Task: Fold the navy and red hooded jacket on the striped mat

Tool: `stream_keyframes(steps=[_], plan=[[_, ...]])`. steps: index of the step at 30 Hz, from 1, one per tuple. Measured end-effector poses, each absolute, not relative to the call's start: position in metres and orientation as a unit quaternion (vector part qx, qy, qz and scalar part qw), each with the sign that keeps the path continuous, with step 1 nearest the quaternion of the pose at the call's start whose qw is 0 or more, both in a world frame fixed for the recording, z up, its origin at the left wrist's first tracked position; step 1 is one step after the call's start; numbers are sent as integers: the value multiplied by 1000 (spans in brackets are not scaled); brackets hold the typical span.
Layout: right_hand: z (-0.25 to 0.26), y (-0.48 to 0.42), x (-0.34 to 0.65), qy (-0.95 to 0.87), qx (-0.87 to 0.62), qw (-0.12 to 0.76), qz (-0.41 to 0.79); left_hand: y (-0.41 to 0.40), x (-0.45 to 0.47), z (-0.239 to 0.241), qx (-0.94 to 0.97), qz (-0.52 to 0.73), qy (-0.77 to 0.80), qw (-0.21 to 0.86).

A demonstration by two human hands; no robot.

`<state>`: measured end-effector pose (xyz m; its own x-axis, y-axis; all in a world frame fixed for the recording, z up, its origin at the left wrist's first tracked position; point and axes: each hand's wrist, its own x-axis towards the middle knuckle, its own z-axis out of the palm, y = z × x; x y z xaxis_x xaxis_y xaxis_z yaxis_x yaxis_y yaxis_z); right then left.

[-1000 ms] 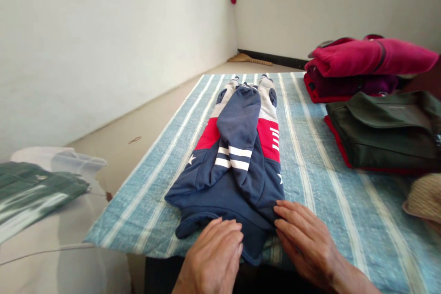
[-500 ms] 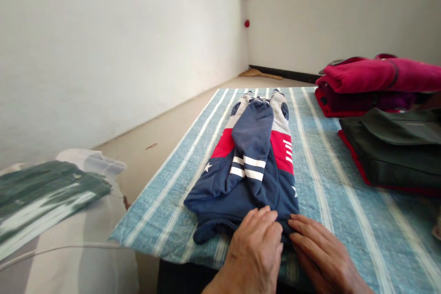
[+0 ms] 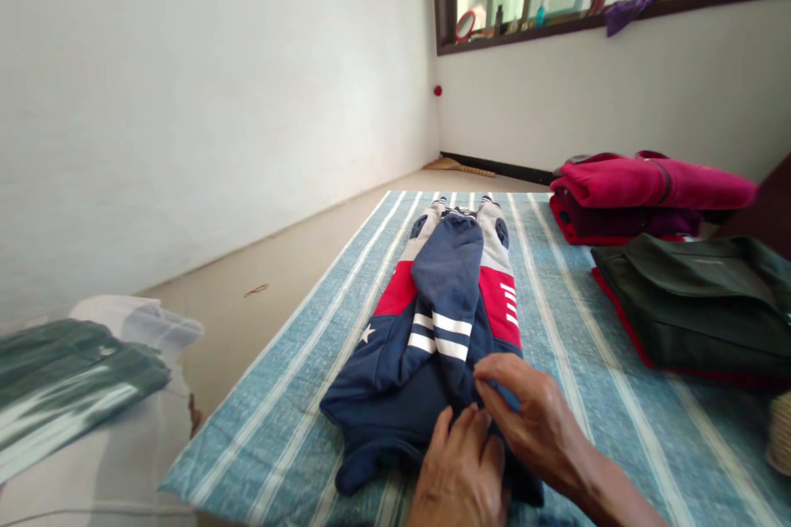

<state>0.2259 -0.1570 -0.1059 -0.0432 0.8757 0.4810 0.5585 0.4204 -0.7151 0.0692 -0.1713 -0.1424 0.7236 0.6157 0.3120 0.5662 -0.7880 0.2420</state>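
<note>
Two bare hands work the near end of a navy, red and grey hooded sweatshirt with white stripes and stars (image 3: 442,321), which lies lengthwise at centre frame on a blue-and-white striped cloth covering the tabletop (image 3: 574,305). The right hand (image 3: 535,416), at lower centre, pinches a fold of the navy fabric between thumb and fingers; the left hand (image 3: 461,473), just below and touching it, rests fingers-down on the same dark cloth, pressing rather than gripping as far as can be seen. Both sleeves already lie crossed over the garment's body, so the narrowing folds look done, while the full length is not yet doubled over (a judgement from how it lies). At right of frame sit a folded dark green jacket (image 3: 698,305) and, beyond it, a stack of folded crimson and maroon garments (image 3: 643,189). At lower left, a green-and-white patterned cloth (image 3: 67,383) lies over a white surface, well apart from the hands.
</note>
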Motion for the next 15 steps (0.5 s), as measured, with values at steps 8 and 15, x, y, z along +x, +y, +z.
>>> stream_keyframes(steps=[8, 15], plan=[[-109, -64, 229, -518, -626, 476, 337, -116, 64, -88, 902, 264, 338, 42], [-113, 22, 262, -392, -689, 476, 381, -67, 109, -115, 900, 238, 358, -71]])
